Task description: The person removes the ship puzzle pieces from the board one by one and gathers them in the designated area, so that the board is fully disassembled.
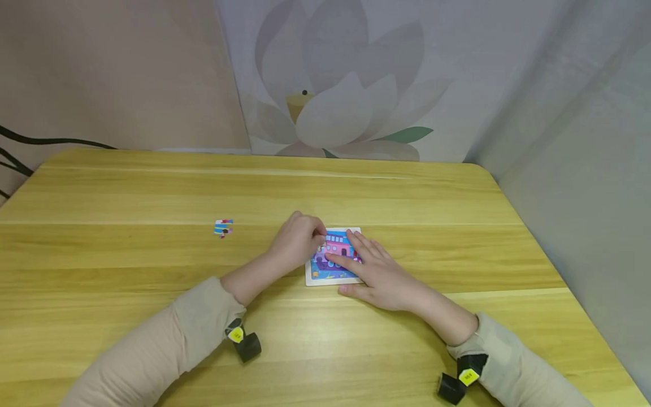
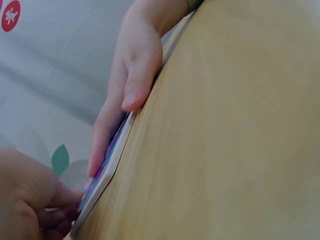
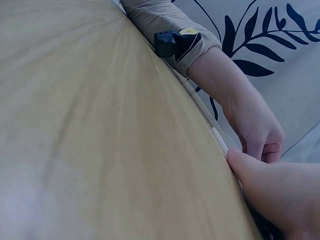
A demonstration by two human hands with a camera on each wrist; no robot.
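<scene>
Pinching puzzle board's (image 1: 333,265) left edge, left grip (image 1: 300,240); right grip (image 1: 378,271) flat atop.

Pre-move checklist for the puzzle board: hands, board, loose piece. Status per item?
1. Right hand lies flat on the puzzle board, fingers straight: ok.
2. Left hand has its grip at the board's upper left corner, fingers curled: ok; whether a piece sits between the fingers: cannot tell.
3. Board lies flat on the table, well away from its edges: ok.
4. Loose puzzle piece lies apart on the table, on the left hand's side, untouched: ok.
5. All slots on the board filled: cannot tell, the hands cover much of it.
</scene>
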